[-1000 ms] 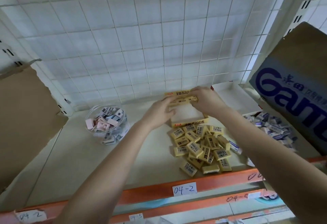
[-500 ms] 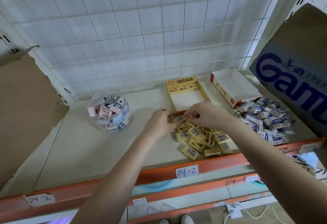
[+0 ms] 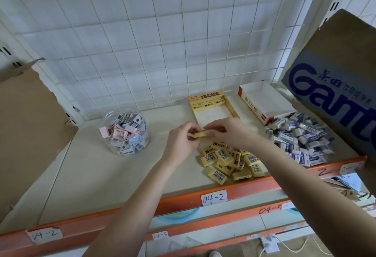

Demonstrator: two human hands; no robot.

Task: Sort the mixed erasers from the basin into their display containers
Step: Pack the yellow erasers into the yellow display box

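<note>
Shelf bay before me.
White tiled wall (image 3: 130,25) behind wire mesh (image 3: 205,57); cream shelf (image 3: 97,175) with an orange front edge (image 3: 254,189).

Left half: bare shelf (image 3: 97,175) lies open between the clear jar (image 3: 124,132) and the orange front rail (image 3: 183,202).
Left end: a cardboard flap (image 3: 26,124) leans in.
Back: a wire grid (image 3: 162,43) closes the rear.
Yellow display box (image 3: 231,105): the floor is bare in front of its back row. The left hand (image 3: 181,141) and right hand (image 3: 225,130), pinching a yellow eraser (image 3: 200,134), cover its front edge.
Front centre: the yellow eraser pile (image 3: 230,161) reaches the rail.
Right end: the blue-and-white eraser pile (image 3: 301,139) lies against the red-and-white box (image 3: 252,106), and a printed carton (image 3: 335,86) walls the side.
</note>
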